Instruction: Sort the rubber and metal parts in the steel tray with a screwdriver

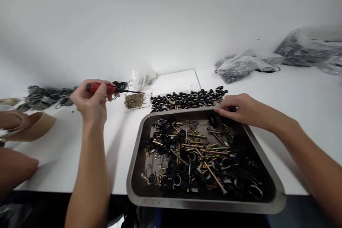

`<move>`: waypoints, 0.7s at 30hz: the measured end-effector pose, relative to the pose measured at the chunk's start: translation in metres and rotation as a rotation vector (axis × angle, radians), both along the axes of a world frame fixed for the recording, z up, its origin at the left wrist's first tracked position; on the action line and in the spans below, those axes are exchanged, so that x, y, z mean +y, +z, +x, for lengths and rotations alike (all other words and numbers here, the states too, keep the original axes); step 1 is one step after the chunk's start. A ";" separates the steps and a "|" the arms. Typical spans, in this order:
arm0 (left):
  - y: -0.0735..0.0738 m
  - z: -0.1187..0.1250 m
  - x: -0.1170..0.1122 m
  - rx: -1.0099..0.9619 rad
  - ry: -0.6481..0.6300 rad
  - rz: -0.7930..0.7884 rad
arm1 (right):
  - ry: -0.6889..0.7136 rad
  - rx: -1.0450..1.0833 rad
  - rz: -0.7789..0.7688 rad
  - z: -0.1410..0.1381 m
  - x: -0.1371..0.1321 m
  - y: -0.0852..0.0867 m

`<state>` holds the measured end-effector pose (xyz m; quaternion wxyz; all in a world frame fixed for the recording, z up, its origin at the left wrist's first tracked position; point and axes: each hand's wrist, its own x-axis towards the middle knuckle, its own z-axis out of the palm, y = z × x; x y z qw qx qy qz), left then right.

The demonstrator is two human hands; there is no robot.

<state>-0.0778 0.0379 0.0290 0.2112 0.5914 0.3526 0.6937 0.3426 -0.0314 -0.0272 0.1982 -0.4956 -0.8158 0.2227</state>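
My left hand (91, 102) is raised over the white table (294, 96), closed round the red handle of a screwdriver (107, 88) whose dark shaft points right. My right hand (236, 108) rests on the far rim of a steel tray (197, 205), fingers curled together near the black parts there; I cannot make out anything in them. The tray holds a heap of brass bolts and black rubber rings (192, 156). Behind the tray lie rows of black assembled parts (187, 99) and a small pile of tiny brass screws (134, 100).
Clear plastic bags of dark parts (240, 66) lie at the back right, a small clear bag (144, 76) behind the screws. Grey metal pieces (45, 96) line the far left. Another person's arm (16, 167) and brown tape rolls (34, 126) are at the left edge.
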 end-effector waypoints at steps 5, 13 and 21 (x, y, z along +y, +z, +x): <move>-0.003 0.056 -0.028 -0.018 -0.463 -0.154 | -0.120 0.074 0.130 -0.012 0.000 0.006; -0.023 0.108 -0.071 0.551 -0.603 -0.279 | -0.226 0.079 0.237 -0.011 0.003 0.003; -0.027 0.113 -0.072 0.695 -0.616 -0.165 | -0.190 0.092 0.230 -0.012 0.004 0.002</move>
